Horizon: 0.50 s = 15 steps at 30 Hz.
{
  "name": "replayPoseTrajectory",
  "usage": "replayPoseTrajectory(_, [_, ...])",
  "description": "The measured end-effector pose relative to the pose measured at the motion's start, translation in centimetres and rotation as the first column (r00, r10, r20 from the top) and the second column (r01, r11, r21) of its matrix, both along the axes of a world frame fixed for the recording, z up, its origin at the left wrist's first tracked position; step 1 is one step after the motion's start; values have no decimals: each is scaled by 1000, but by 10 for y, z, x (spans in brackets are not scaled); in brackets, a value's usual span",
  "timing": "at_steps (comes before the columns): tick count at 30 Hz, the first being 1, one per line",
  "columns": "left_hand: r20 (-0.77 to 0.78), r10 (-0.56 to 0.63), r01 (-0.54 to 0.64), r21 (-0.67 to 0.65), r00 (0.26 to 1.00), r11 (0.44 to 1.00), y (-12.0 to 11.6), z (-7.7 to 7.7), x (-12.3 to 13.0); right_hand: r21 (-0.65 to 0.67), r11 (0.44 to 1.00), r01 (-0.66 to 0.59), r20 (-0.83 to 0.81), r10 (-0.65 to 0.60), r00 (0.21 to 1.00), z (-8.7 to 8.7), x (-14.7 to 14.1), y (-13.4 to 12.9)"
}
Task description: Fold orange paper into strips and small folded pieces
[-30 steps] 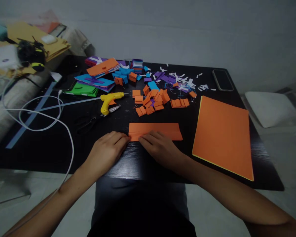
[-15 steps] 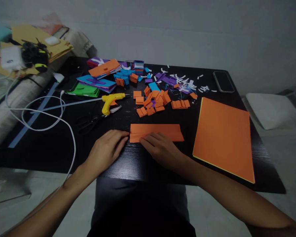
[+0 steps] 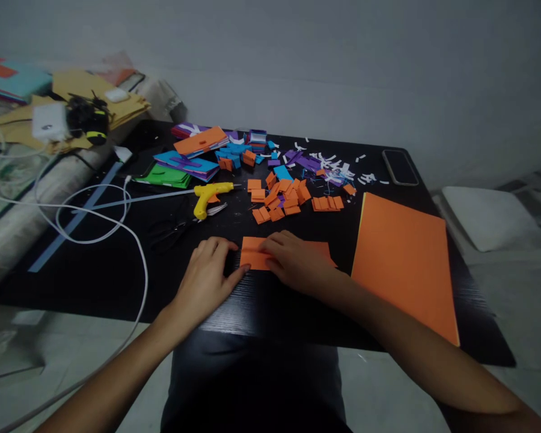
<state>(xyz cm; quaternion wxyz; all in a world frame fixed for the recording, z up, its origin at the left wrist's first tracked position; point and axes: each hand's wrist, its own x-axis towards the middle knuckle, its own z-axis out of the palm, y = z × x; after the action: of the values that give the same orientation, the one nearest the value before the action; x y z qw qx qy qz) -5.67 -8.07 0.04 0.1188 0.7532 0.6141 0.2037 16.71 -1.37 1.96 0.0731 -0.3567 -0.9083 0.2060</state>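
At the far left, beyond the bench [image 3: 117,288], tan envelopes [image 3: 79,84] lie with a white charger [image 3: 49,123] and a black-and-yellow object on them. A white cable [image 3: 143,258] loops down across the bench's left part, over a pale blue strip [image 3: 58,243].

Next come dark-handled scissors [image 3: 171,231], a green packet [image 3: 165,176] and, partly over it, a blue packet [image 3: 187,164]. The left hand [image 3: 207,276] is at the left end of the orange paper [image 3: 252,258]; its grip is released, thumb and forefinger spread apart, the thumb tip at the near corner and the forefinger just beside the left edge. Behind this hand a yellow glue gun [image 3: 202,198] lies on its side, its nozzle to the right.

The orange paper lies flat near the front edge of the bench, a crease running along it. The right hand [image 3: 293,258] rests on top with bent fingers and covers its middle; whether its grip pinches the paper, I cannot tell. Behind are folded orange pieces [image 3: 292,195] in a loose heap, then purple scraps [image 3: 309,161] and white scraps [image 3: 333,165].

Farther right, a large orange sheet [image 3: 401,258] lies partly under the right forearm, with a phone [image 3: 400,167] behind it.
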Motion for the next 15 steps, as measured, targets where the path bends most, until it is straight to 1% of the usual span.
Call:
replayPoseTrajectory(2, [72, 25, -25, -5, 997, 1000, 5, 5, 2, -21, 994, 109, -27, -109, 994, 2, 4, 2])
replayPoseTrajectory(4, [185, 67, -60, -41, 980, 997, 13, 10, 7, -74, 971, 227, -122, -234, 964, 6, 10, 7])
replayPoseTrajectory(6, [322, 118, -81, -126, 939, 989, 27, 16, 15, -119, 942, 313, -232, -333, 914, 9, 16, 13])
replayPoseTrajectory(7, [391, 143, -80, -174, 909, 982, 35, 18, 20, -147, 927, 345, -283, -373, 884, 10, 19, 15])
replayPoseTrajectory(8, [473, 143, -56, -194, 869, 979, 45, 20, 25, -189, 913, 363, -332, -407, 851, 11, 21, 17])
replayPoseTrajectory(10, [637, 145, 11, -235, 757, 972, 64, 22, 36, -289, 890, 353, -422, -450, 787, 12, 25, 18])
replayPoseTrajectory(12, [749, 174, 92, -299, 639, 950, 81, 25, 44, -379, 881, 284, -493, -452, 743, 12, 28, 17])
replayPoseTrajectory(13, [787, 178, 135, -315, 591, 939, 88, 26, 47, -395, 884, 249, -525, -440, 728, 12, 30, 17])
replayPoseTrajectory(14, [811, 177, 180, -327, 558, 928, 93, 27, 49, -380, 896, 232, -559, -422, 714, 12, 32, 17])
replayPoseTrajectory(15, [825, 172, 222, -336, 538, 915, 96, 28, 50, -335, 912, 238, -594, -400, 698, 12, 36, 18])
